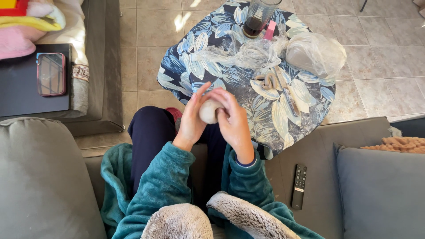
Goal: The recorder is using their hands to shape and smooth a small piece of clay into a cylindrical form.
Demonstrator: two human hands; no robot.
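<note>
Beige, rounded lump (209,110), soft-looking, sits between my two hands just at the near edge of the small table. My left hand (192,118) stands upright against its left side, palm in, fingers (200,94) loosely spread and pointing up. My right hand (232,119) cups it from the right and over the top, fingers curled around it. Both hands touch the lump; I cannot tell what it is made of.

Teal fleece sleeves (166,179) run back from both wrists; dark trousers (150,132) show below the hands.

Beyond the hands: round table with blue leaf-print cover (186,66). On it, crumpled clear plastic wrap (310,53) at the far right, a grey knotted strip (270,82) near the middle, a glass of dark liquid (258,17) at the far edge, a small pink object (270,31) just beside the glass.

Grey sofa (345,146) under me. Black remote control (299,186) lies on the seat to my right, well apart from the hands. Grey cushion (380,190) beyond it. To my left, a phone in a red case (51,74) rests on a dark flat surface (17,95). Tiled floor (146,40) around the table.
</note>
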